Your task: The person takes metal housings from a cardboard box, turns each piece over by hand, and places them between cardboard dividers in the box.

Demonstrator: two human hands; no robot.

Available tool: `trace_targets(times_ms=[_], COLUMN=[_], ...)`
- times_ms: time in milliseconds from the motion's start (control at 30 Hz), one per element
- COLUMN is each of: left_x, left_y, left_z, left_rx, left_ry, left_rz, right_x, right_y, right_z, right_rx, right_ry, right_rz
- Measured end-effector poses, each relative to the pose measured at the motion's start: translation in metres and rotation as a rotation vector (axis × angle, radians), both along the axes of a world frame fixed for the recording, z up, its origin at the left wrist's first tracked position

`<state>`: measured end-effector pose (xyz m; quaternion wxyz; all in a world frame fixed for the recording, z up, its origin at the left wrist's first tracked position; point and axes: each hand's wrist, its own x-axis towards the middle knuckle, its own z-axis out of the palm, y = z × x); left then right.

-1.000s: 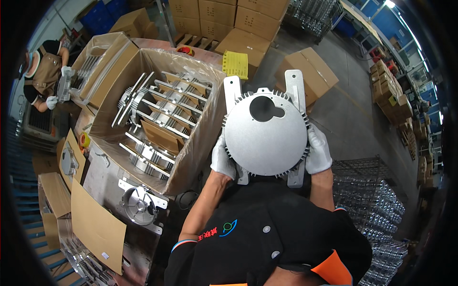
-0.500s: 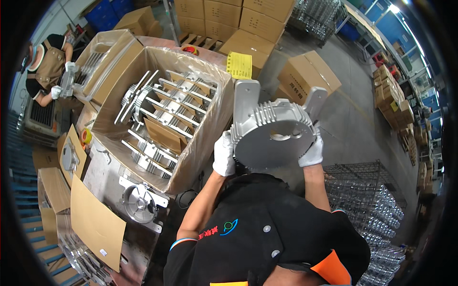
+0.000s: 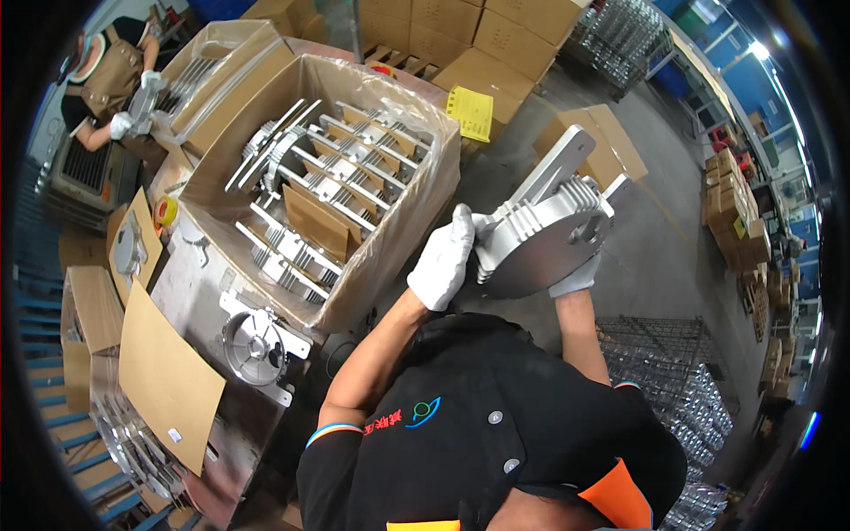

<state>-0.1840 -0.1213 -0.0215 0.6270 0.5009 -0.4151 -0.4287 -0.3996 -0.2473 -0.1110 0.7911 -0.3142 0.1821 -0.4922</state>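
Note:
A round finned aluminium casting [image 3: 544,234] with two flat mounting ears is held up in front of me, tilted so its flat face points down and right. My left hand [image 3: 443,258], in a white glove, grips its left rim. My right hand [image 3: 575,279], also gloved, holds it from below at the right. To the left stands a large plastic-lined cardboard box [image 3: 403,243] with several similar castings [image 3: 305,190] packed on edge between cardboard dividers.
Another casting [image 3: 255,347] lies on the metal table at lower left beside loose cardboard sheets [image 3: 168,380]. A second person [image 3: 106,84] works at the far left. Stacked boxes [image 3: 496,40] stand behind, and wire crates of metal parts [image 3: 682,389] sit at right.
The casting has been tipped from facing me flat-on to nearly edge-on and swung right. Both hands stayed on it.

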Motion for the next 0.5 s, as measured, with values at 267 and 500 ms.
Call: trace_targets(times_ms=[267, 500], left_x=[0.013, 0.031], left_y=[0.016, 0.040], left_z=[0.012, 0.025], left_rx=[0.038, 0.017], left_ry=[0.691, 0.839], left_rz=[-0.345, -0.307], right_x=[0.034, 0.069], right_y=[0.010, 0.028], right_z=[-0.015, 0.003], right_rx=[0.079, 0.125], right_ry=[-0.051, 0.152], right_rz=[0.246, 0.316])
